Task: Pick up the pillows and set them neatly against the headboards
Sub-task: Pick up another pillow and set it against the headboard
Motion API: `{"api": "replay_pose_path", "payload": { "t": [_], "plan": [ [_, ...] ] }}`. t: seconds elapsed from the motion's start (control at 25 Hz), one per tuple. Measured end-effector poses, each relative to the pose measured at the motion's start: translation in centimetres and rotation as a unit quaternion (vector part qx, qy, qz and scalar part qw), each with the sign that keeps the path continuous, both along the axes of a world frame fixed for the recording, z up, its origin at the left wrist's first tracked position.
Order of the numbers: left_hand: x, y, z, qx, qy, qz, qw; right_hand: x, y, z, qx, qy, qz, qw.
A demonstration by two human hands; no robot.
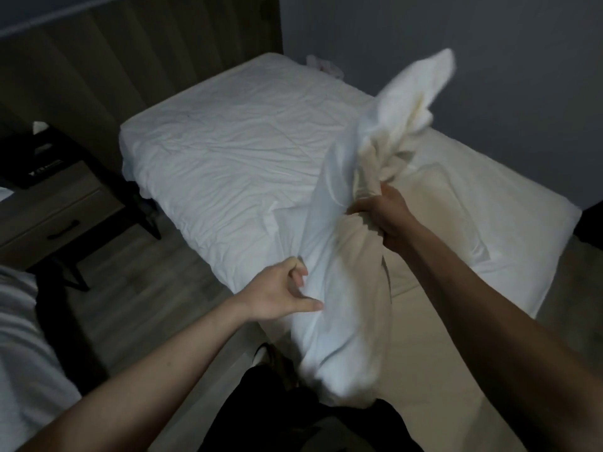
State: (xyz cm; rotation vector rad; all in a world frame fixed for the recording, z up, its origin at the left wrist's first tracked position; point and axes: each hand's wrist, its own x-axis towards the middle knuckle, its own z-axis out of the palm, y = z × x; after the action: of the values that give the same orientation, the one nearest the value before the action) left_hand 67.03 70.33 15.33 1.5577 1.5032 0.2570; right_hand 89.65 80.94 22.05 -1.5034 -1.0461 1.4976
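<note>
1. A white pillow (339,288) is held upright in the air, in front of the foot of a bed (228,148) covered in a wrinkled white sheet.
2. The pillow's gathered neck is gripped tightly by the right hand (381,213); loose fabric is seen flaring above the fist.
3. The pillow's left edge is pinched by the left hand (284,295), thumb extended and fingers curled.
4. A wooden headboard (130,53) is seen behind the bed, well apart from the pillow.
5. A nightstand (55,207) is placed left of the bed.
</note>
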Motion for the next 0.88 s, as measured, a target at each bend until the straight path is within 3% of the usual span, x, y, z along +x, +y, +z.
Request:
{"api": "replay_pose_path", "payload": {
  "t": [0.16, 0.28, 0.4, 0.48, 0.56, 0.64, 0.72, 0.8, 0.88],
  "plan": [
    [1.9, 1.5, 2.3, 0.083, 0.063, -0.025, 0.994, -2.7, 1.3, 1.3, 0.025, -0.007, 0.095, 0.995],
    [0.5, 0.7, 1.0, 0.089, 0.029, -0.025, 0.995, -4.5, 1.4, 0.5, 0.054, -0.044, 0.177, 0.982],
    [-4.7, 1.7, 0.8, 0.151, -0.003, 0.084, 0.985, -5.8, 0.4, -0.5, 0.085, -0.093, 0.264, 0.956],
    [-9.7, 3.3, 2.0, 0.225, 0.027, 0.168, 0.959, -6.9, -0.4, -1.0, 0.101, -0.098, 0.311, 0.94],
    [-14.3, 4.9, 3.7, 0.259, 0.081, 0.178, 0.946, -8.3, -1.1, -1.9, 0.127, -0.123, 0.364, 0.915],
    [-18.3, 6.2, 4.7, 0.23, 0.169, 0.132, 0.949, -9.9, -1.6, -2.3, 0.12, -0.137, 0.393, 0.901],
    [-21.4, 6.7, 4.8, 0.146, 0.243, 0.078, 0.956, -11.3, -1.9, -2.6, 0.117, -0.152, 0.428, 0.883],
    [-23.7, 6.3, 3.9, 0.024, 0.246, 0.039, 0.968, -12.6, -1.8, -2.1, 0.131, -0.148, 0.465, 0.863],
    [-26.0, 5.2, 2.1, -0.105, 0.195, 0.032, 0.975, -14.2, -1.4, -1.2, 0.153, -0.148, 0.49, 0.846]
  ]
}}
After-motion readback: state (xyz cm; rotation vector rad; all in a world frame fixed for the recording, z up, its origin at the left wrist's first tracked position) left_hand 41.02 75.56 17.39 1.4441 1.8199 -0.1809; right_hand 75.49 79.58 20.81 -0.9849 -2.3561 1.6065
